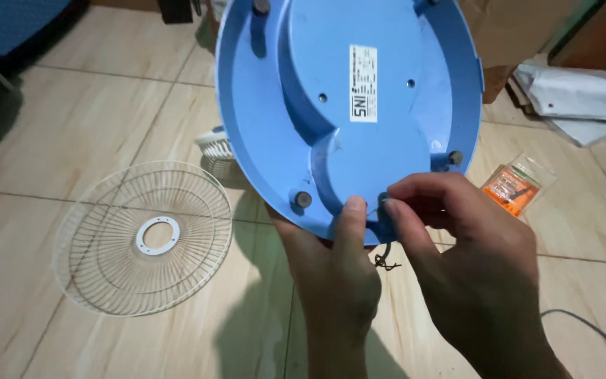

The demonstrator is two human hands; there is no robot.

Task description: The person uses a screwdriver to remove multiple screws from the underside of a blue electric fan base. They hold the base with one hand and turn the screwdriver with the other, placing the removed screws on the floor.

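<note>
Our left hand (338,281) rises from below with its thumb pressed flat against the lower rim of the blue fan base (348,91), the fingers hidden behind the edge, so the hand is clamped on that rim. Our right hand (471,260) comes in beside it, fingertips drawn together and pinched on a small dark cord stub (386,210) at the bottom edge of the base; a short twist of thin black wire (386,263) dangles just beneath. The base is a smooth, matte plastic disc, round, with a raised inner panel shaped like a keyhole, a white rectangular label (362,83) stuck on it, small screw holes, and stubby round feet (303,199) near the rim. It is held up in front of us, tilted, its underside facing the camera, the narrow tail of the raised panel pointing down towards our hands and its long axis running from top to bottom of the view. On the glossy beige tiled floor (71,119) to the left lies a round white wire fan grille (142,237), flat, with a plastic ring at its centre. To the right lie a small clear packet with orange contents (517,186) and a grey cable (590,330).
</note>
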